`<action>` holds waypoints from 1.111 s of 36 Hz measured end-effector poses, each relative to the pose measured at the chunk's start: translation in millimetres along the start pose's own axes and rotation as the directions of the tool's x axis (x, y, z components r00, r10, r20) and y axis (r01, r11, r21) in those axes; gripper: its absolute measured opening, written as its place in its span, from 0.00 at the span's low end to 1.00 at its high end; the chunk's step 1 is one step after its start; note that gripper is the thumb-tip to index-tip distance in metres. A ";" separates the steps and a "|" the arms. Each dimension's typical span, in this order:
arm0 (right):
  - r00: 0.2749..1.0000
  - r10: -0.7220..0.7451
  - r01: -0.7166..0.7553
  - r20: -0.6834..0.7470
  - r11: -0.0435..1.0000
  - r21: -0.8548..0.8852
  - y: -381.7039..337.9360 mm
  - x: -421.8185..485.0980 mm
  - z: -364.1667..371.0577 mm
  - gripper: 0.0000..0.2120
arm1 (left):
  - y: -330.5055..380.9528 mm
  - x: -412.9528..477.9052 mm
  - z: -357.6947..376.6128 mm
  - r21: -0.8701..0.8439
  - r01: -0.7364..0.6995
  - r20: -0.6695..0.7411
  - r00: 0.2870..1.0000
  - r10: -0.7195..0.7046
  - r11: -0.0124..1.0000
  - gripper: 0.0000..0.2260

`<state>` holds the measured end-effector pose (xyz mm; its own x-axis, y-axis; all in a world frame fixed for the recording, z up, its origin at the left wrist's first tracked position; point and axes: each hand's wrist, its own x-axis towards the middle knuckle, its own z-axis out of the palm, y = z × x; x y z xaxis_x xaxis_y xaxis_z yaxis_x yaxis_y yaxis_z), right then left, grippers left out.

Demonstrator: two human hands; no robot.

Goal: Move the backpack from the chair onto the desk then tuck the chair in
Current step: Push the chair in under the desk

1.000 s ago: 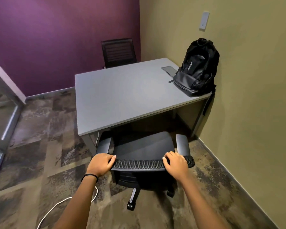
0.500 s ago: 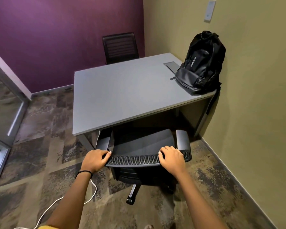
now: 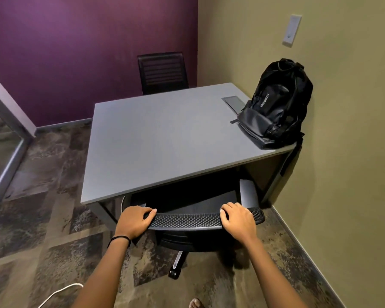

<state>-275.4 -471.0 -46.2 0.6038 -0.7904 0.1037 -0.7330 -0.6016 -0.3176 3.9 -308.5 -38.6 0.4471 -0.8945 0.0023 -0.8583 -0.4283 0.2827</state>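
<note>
Since a second before, we had rolled the chair [image 3: 200,221] further under the desk [image 3: 156,138], its seat mostly beneath the near edge. Our left hand [image 3: 135,221] and right hand [image 3: 238,218] gripped the backrest top. Our backpack [image 3: 278,105] stood at the desk's right edge, leaning on the wall [image 3: 342,130]

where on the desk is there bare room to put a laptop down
Most of the desk is bare: the whole stretch from its left edge across to the cable hatch, and forward to the near edge above the chair. Only the far right corner is crowded, where the backpack leans against the wall.
</note>
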 end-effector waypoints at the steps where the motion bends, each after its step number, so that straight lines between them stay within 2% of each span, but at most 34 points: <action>1: 1.000 -0.003 0.003 0.002 1.000 -0.006 3.5 6.8 -0.9 0.13 | 1.8 5.9 1.0 -0.013 0.000 -0.018 1.000 0.000 1.000 0.15; 5: 1.000 -0.021 0.021 0.006 0.999 -0.033 17.7 32.7 -5.4 0.14 | 10.2 31.0 3.3 -0.051 0.002 -0.036 0.999 -0.004 0.999 0.17; 7: 1.000 -0.026 0.026 0.011 0.999 -0.038 24.6 44.8 -8.2 0.14 | 15.3 43.4 2.7 -0.087 -0.005 -0.010 1.000 0.004 0.996 0.24; 10: 0.999 -0.021 0.021 0.024 0.999 -0.027 35.7 61.0 -12.5 0.13 | 18.8 60.4 1.4 -0.100 -0.083 0.099 0.991 0.093 0.991 0.34; 14: 0.999 -0.024 0.025 0.025 0.998 -0.057 52.5 78.3 -18.8 0.12 | 22.4 72.2 8.4 -0.080 -0.160 0.160 0.972 0.171 0.984 0.19; 21: 0.998 0.002 0.002 0.066 0.998 -0.071 80.6 98.9 -27.6 0.12 | 49.7 72.5 17.1 -0.110 -0.142 0.073 0.986 0.151 0.984 0.17; 30: 0.998 -0.003 0.007 0.069 0.998 -0.064 88.9 96.8 -27.2 0.12 | 60.1 60.2 23.5 -0.146 -0.100 0.013 0.995 0.103 0.984 0.21; 38: 0.999 0.011 -0.011 0.046 1.000 0.004 87.1 87.9 -29.2 0.10 | 65.6 51.7 20.2 -0.212 -0.006 0.058 0.998 0.018 0.977 0.35; 40: 0.999 0.011 -0.012 0.043 1.000 0.017 86.2 85.6 -30.7 0.09 | 67.4 49.6 21.9 -0.227 0.024 0.061 0.998 -0.010 0.974 0.36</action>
<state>-296.5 -594.1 -35.7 0.6087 -0.7912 0.0596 -0.7344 -0.5902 -0.3351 -37.3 -384.6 -40.4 0.4398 -0.8962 -0.0590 -0.7679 -0.4092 0.4929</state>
